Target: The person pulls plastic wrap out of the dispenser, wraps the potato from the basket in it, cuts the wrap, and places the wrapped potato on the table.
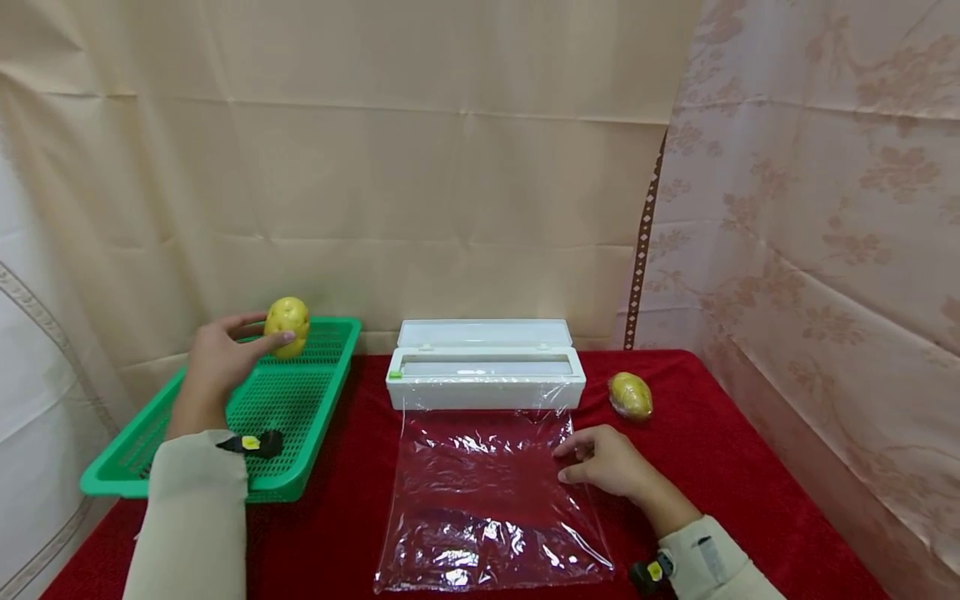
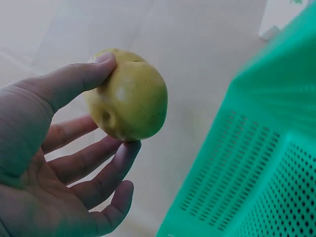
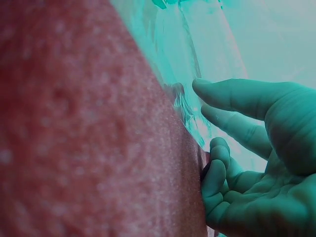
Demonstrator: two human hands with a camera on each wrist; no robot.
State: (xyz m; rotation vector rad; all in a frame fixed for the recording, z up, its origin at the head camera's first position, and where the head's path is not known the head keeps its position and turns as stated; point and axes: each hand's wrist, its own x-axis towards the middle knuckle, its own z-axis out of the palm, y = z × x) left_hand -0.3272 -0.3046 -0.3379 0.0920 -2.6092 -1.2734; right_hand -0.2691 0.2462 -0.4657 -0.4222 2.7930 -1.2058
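Note:
My left hand (image 1: pixel 221 358) pinches a yellow potato (image 1: pixel 288 327) between thumb and fingers, raised over the far part of the green basket (image 1: pixel 285 408). In the left wrist view the potato (image 2: pixel 129 98) shows small dimples, with the thumb on top and fingertips beneath. A sheet of clear plastic wrap (image 1: pixel 480 500) lies spread on the red cloth, drawn out from the white wrap dispenser (image 1: pixel 487 392). At the sheet's right edge is my right hand (image 1: pixel 607 462), its fingers loosely bent and nothing between them. The right wrist view shows that hand (image 3: pixel 256 158) close beside the cloth.
A second potato (image 1: pixel 630 395), wrapped in film, sits on the red cloth (image 1: pixel 712 467) right of the dispenser. The dispenser's lid (image 1: pixel 483 333) stands raised at the back. A beige curtain (image 1: pixel 450 183) hangs behind the table, and a floral one (image 1: pixel 847 208) on the right.

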